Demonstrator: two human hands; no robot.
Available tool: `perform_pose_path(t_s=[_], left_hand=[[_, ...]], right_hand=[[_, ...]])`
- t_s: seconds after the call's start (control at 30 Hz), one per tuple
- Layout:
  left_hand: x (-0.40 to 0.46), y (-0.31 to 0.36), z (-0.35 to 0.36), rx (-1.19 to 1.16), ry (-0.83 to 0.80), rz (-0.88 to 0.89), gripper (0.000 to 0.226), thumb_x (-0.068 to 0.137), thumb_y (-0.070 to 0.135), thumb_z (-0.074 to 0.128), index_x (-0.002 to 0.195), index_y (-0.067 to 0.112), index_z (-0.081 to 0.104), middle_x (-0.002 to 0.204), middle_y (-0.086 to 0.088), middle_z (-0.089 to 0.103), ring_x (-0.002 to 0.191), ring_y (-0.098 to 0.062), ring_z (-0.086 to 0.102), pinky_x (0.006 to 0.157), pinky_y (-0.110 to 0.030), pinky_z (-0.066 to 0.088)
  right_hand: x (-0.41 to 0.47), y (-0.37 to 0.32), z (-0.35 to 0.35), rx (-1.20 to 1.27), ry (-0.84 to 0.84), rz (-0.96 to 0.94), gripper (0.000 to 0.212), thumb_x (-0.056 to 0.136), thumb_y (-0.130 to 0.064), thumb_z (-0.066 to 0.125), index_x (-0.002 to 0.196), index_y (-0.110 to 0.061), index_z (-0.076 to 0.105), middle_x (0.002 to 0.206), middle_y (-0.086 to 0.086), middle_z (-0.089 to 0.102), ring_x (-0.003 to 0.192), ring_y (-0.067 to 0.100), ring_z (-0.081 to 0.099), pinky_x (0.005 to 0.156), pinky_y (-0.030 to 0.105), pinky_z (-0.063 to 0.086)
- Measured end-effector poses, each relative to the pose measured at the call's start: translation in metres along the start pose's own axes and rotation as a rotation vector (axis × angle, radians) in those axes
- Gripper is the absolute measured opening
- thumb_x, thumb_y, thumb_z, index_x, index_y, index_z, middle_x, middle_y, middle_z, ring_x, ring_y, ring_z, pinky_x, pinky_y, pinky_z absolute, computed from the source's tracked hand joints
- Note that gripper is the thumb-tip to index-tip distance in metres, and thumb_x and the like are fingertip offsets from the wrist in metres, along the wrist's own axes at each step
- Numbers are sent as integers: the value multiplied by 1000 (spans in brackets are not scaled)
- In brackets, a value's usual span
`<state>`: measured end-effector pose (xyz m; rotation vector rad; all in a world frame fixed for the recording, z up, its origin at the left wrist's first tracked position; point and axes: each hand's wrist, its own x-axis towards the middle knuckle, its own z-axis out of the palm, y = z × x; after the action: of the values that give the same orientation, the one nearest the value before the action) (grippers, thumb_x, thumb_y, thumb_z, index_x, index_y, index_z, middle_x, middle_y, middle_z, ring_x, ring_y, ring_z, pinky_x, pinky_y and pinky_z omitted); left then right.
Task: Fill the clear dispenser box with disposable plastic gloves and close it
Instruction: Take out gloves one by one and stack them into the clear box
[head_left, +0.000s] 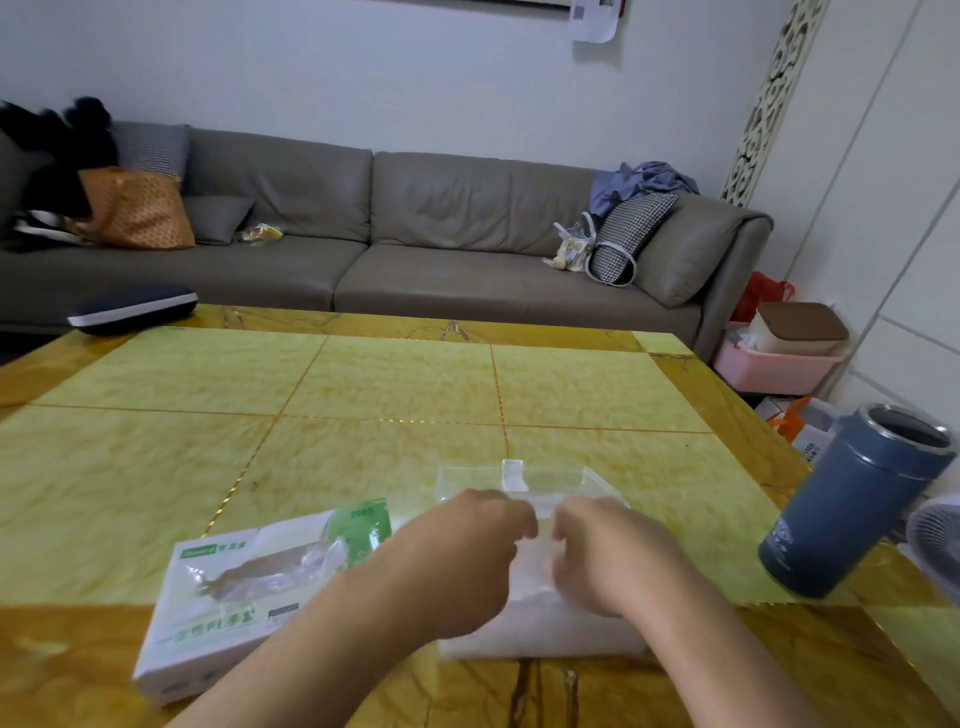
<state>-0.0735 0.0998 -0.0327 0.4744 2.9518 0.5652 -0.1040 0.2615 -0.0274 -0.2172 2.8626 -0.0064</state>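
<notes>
The far half of the yellow-green tiled surface (363, 395) lies bare from the left edge to the right, giving open passage beyond the clear plastic dispenser box (519, 486). At the near edge, the white-and-green cardboard glove carton (249, 592) blocks the left side, close beside the left hand (467, 561). The tall blue metal flask (852, 501) stands at the right edge, well apart from the right hand (608, 556), with bare surface between them.

The dispenser box (540, 561) sits on the table (311, 415), both hands over it. The glove carton (249, 587) lies to its left, the flask (852, 499) to its right, the sofa (415, 239) behind.
</notes>
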Motion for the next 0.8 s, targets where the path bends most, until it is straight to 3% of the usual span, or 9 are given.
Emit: perform_pose_path(t_s=[0.1,0.17,0.27,0.37,0.43,0.53,0.63,0.7,0.8], left_hand=[[-34,-29,-21,-124,306,-77,25,102,19,54,114,37,65,106,22,64,95,1,60,83,-25,54],[-55,-62,-36,-128,428,-226,19,100,20,58,105,36,67,96,21,65,85,2,62,78,-26,57],[-82,-106,-47,-86,362,-456,5,95,33,67,90,33,67,83,16,68,72,-2,65,69,-31,60],[-91,-122,-38,42,224,-593,41,87,62,67,72,24,68,67,8,69,62,-10,66,60,-34,59],[-88,-120,-28,113,179,-631,63,84,78,57,68,17,64,64,3,66,58,-16,62,52,-31,50],[-81,-113,-15,179,184,-655,66,84,81,51,64,19,45,69,2,57,57,-18,52,51,-30,38],[-76,-117,-10,179,183,-663,54,90,72,53,71,22,51,74,5,58,61,-16,54,53,-30,40],[-75,-122,-8,194,165,-651,41,94,64,56,80,25,58,78,7,57,68,-18,59,55,-30,41],[-75,-126,-7,191,178,-624,34,96,57,57,79,27,55,78,8,54,69,-18,57,55,-30,40]], right_hand=[[-17,-11,-9,28,249,-47,25,93,-9,48,108,-25,60,101,-3,61,89,21,62,73,35,52],[-23,-23,-10,90,368,-106,36,92,-6,51,121,-28,57,112,-7,62,99,18,61,80,33,54],[-34,-49,-1,180,462,-333,54,92,0,53,139,-26,47,131,-11,53,116,11,52,99,26,49],[-48,-84,16,190,385,-597,61,90,-1,52,147,-21,43,140,-8,43,131,15,40,112,28,40],[-51,-106,33,146,268,-688,67,89,-7,58,152,-18,39,143,-4,39,136,20,35,114,33,38],[-51,-129,53,26,159,-701,73,87,-13,66,153,-14,36,140,4,38,135,28,36,107,40,41],[-50,-135,57,5,165,-671,61,87,-13,65,143,-11,41,136,7,37,131,30,39,95,38,39],[-49,-135,61,-27,190,-684,56,87,-12,65,139,-7,45,136,9,40,130,30,40,96,37,39],[-45,-134,71,-65,219,-706,57,64,-22,80,116,-10,63,115,7,57,109,27,60,83,31,51]])
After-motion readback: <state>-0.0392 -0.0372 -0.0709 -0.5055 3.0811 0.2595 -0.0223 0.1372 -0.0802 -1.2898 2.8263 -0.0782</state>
